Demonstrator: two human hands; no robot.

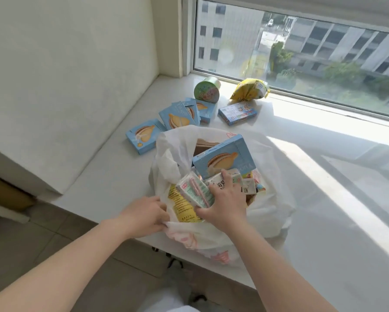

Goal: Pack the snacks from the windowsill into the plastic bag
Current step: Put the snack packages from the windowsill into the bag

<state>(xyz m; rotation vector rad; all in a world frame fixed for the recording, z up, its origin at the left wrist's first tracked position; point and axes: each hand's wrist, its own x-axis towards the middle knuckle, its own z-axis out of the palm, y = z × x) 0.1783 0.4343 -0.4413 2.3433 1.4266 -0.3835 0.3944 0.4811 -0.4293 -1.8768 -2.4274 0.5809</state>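
A white plastic bag [272, 208] stands open at the near edge of the white windowsill [324, 199]. My left hand [144, 216] pinches its near rim. My right hand [227, 199] is inside the bag, gripping small drink cartons [195, 190]. A light blue biscuit box [222, 156] and a yellow packet [182, 208] also sit in the bag. Behind the bag, three blue biscuit boxes [180, 115] lie on the sill, along with a small blue box [237, 113], a green round tub [207, 90] and a yellow snack bag [249, 90].
A window [301, 48] runs along the back of the sill and a white wall [76, 64] closes its left side. Strong sunlight falls across the right of the sill. Tiled floor [54, 233] lies below the near edge.
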